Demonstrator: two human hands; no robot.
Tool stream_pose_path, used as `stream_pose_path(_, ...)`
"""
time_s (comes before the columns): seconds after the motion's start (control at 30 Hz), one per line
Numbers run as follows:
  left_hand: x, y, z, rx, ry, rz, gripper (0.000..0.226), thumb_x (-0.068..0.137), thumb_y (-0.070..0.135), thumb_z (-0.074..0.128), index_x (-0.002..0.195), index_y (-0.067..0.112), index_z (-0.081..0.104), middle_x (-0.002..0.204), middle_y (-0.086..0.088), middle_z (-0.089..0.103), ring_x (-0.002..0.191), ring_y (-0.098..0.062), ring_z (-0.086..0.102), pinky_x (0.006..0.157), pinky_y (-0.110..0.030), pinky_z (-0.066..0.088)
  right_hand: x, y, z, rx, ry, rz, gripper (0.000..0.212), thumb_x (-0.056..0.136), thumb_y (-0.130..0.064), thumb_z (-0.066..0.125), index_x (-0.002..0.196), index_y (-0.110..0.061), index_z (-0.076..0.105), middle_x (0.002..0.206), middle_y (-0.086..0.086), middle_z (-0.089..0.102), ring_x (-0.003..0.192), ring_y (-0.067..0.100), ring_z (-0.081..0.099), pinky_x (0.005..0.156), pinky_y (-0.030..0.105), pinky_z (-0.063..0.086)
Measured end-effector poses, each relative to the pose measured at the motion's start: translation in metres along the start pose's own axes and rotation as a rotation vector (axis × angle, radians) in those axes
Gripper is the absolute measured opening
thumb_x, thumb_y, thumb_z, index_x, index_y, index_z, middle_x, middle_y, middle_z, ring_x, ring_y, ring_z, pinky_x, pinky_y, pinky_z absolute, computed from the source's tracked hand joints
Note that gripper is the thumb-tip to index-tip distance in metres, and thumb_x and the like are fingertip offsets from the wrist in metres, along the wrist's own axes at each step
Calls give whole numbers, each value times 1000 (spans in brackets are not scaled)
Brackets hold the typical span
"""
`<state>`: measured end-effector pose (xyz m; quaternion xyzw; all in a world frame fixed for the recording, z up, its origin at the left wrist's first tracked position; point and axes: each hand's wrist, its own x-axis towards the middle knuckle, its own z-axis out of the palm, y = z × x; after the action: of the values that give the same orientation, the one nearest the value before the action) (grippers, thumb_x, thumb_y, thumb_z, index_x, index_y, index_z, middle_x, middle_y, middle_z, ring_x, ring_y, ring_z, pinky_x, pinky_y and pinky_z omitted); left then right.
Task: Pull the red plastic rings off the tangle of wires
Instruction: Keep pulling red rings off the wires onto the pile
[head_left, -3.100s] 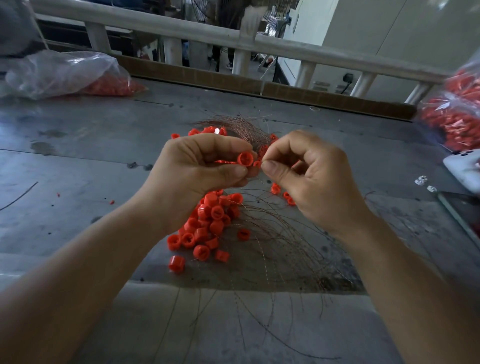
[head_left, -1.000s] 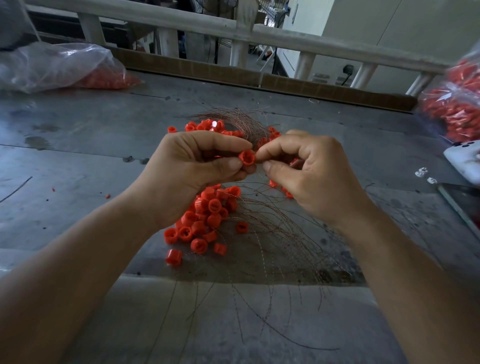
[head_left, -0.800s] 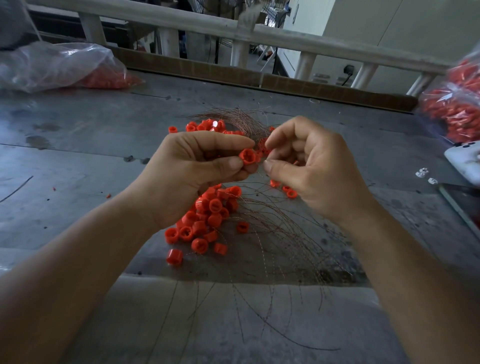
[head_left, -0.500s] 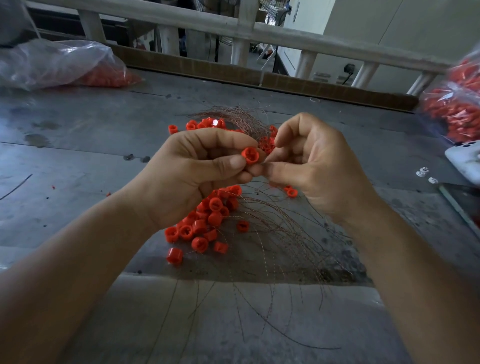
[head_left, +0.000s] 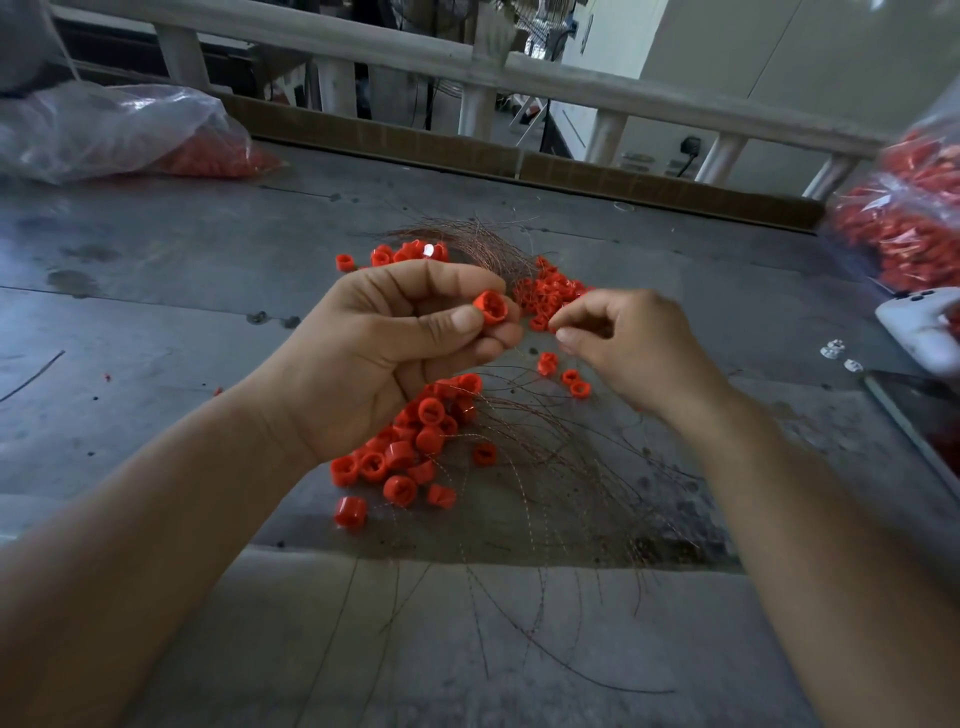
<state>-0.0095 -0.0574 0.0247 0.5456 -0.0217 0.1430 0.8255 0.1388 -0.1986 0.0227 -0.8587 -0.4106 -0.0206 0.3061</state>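
Head view. My left hand (head_left: 395, 353) clamps one red plastic ring (head_left: 491, 307) between thumb and forefinger, with its bore tilted toward me. My right hand (head_left: 639, 348) lies just beside the ring at 3 o'clock, thumb and forefinger tips drawn together; I cannot tell whether they pinch a wire. The tangle of wires (head_left: 493, 244) lies at 12 o'clock beyond both hands, and the loose rings (head_left: 415, 441) lie at 6 o'clock.

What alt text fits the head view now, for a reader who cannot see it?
A person's left hand pinches one red ring above a table, the right hand beside it pinching what seems a strand from the tangle of wires below. A pile of red rings lies under the left hand, with bags of red parts at either side.
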Motion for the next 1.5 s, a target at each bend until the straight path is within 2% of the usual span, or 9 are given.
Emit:
stream_pose_path(0.1, -1, 1, 0, -2, 6, -4, 22, 68, 1, 56, 78, 9, 74, 78, -8, 72, 74, -14, 70, 63, -16, 54, 2, 3, 3, -84, -7, 8, 13, 84, -15, 62, 94, -18, 70, 79, -14, 56, 78, 3, 52, 71, 13, 35)
stream_pose_path(0.23, -1, 2, 0, -13, 8, -7, 22, 68, 0, 55, 77, 8, 74, 78, -8, 72, 74, -14, 70, 62, -17, 54, 3, 10, -6, -169, 0, 124, 16, 83, -24, 64, 67, -26, 60, 67, -17, 54, 75, 10, 55, 68, 24, 40)
stream_pose_path(0.4, 0, 2, 0, -7, 8, -8, 23, 69, 0, 55, 77, 8, 74, 78, -8, 72, 73, -14, 70, 62, -17, 54, 2, 8, -9, -196, -119, 162, 17, 82, -28, 64, 65, -29, 60, 72, -15, 58, 80, 10, 57, 72, 28, 46)
stream_pose_path(0.53, 0, 1, 0, 0, 11, -7, 22, 68, 1, 55, 77, 8, 74, 78, -8, 72, 73, -14, 70, 62, -17, 54, 3, 8, -6, -204, -178, 141, 4, 80, -24, 67, 84, -25, 69, 72, -17, 54, 78, 5, 53, 72, 22, 40)
stream_pose_path(0.8, 0, 0, -1, 12, 4, -7, 20, 60, 9, 65, 78, 9, 74, 79, -7, 72, 74, -14, 70, 62, -17, 54, 2, 9, -1, -186, -169, 98, 24, 77, -16, 71, 67, -29, 53, 68, -17, 51, 64, -3, 47, 56, 14, 35)
stream_pose_path(1.0, 0, 0, -2, 27, -10, -11, 19, 68, 2, 60, 79, 9, 74, 79, -7, 72, 74, -14, 70, 63, -17, 54, 3, 4, -20, 335, 30, 138, 15, 81, -1, 64, 80, -16, 62, 72, -3, 63, 62, 6, 61, 64, 15, 52)
stream_pose_path(1.13, -1, 0, -2, 56, 6, -34, 20, 70, -1, 58, 79, 7, 74, 78, -9, 71, 72, -14, 70, 62, -17, 54, -3, -11, -22, 666, -50, 102, 15, 79, 1, 63, 77, -14, 62, 66, -1, 66, 57, 6, 63, 57, 18, 54)
stream_pose_path(1.27, -1, 0, -2, 96, 33, -47, 21, 67, 0, 57, 77, 8, 74, 76, -9, 71, 72, -15, 70, 62, -18, 54, -8, -22, -20, 787, -112, 81, 16, 61, -6, 69, 74, -11, 60, 59, -2, 65, 57, 11, 64, 60, 25, 57)
stream_pose_path(1.5, -1, -1, 0, 141, 56, -56, 20, 63, 3, 61, 76, 8, 74, 76, -9, 71, 73, -17, 70, 63, -19, 55, -16, -34, -17, 690, -62, 6, 20, 49, -17, 72, 66, -15, 61, 80, 13, 69, 78, 30, 66, 72, 41, 56)
